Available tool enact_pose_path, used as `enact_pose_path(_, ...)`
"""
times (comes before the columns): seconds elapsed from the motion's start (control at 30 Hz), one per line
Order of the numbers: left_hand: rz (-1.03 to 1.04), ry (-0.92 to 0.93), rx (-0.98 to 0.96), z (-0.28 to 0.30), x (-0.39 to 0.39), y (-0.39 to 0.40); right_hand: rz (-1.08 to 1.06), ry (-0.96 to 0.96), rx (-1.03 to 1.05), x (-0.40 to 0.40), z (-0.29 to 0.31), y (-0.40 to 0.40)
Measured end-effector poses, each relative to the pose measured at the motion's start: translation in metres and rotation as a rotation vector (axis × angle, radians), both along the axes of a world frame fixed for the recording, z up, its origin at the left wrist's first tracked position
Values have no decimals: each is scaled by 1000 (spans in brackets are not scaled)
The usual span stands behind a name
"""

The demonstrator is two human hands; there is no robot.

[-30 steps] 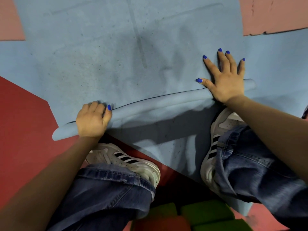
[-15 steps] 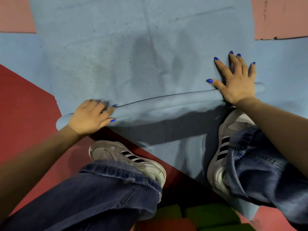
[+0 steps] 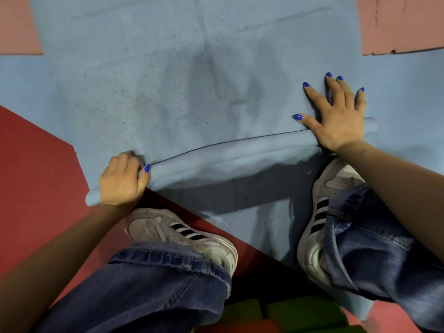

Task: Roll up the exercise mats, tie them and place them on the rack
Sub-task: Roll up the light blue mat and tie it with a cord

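A light blue exercise mat [image 3: 156, 80] lies flat on the floor and stretches away from me. Its near edge is wound into a thin roll [image 3: 228, 150] that runs from lower left to right. My left hand [image 3: 122, 181] is curled around the roll's left end, fingers wrapped over it. My right hand [image 3: 336, 116] lies flat with fingers spread, palm pressing on the roll near its right end and fingertips on the flat mat beyond. No rack or tie is in view.
My two feet in grey sneakers [image 3: 182, 234] [image 3: 322, 222] stand just behind the roll. Red floor tiles [image 3: 31, 164] lie at left, pink tiles [image 3: 403, 22] in the far corners, and green foam blocks [image 3: 300, 313] sit at the bottom edge.
My left hand has tightened its curl around the roll's left end. The right hand has stayed flat on the roll. The view has shifted slightly.
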State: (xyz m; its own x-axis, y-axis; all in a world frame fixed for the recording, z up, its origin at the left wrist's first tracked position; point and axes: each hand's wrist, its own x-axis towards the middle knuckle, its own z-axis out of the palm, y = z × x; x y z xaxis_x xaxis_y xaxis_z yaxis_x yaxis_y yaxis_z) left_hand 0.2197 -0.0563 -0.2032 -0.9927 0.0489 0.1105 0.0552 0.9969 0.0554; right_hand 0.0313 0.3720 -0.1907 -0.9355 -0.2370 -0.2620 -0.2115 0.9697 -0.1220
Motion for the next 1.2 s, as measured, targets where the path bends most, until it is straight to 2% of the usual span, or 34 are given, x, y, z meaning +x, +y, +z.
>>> enact_pose_path(0.07,-89,23,27,0,-5,-3,6,4,-5,0,0,-1)
enact_pose_path(0.2,-137,-43,83,5,-18,-8,-2,1,-24,-2,2,-2)
enact_pose_path(0.3,-329,8,77,-1,-20,-15,-14,35,-45,-3,1,-3)
enact_pose_path(0.43,-523,-79,193,0,-34,-23,-25,133,-114,-6,-1,-6)
enact_pose_path(0.53,-640,14,100,2,-36,-22,-14,175,-93,-12,-2,-7)
enact_pose_path(0.6,-645,90,-11,-2,-34,-24,-12,192,-72,-14,-5,-8)
enact_pose_path(0.8,-696,240,-104,-1,-30,-25,12,277,-40,-15,-8,-7)
enact_pose_path(0.9,-724,191,-105,3,-31,-22,49,385,-42,-10,-8,-8)
enact_pose_path(1.03,-728,114,-84,8,-37,-18,35,255,-81,-6,-5,-10)
enact_pose_path(1.2,-648,91,-147,7,-28,-13,79,414,-76,-2,-4,-12)
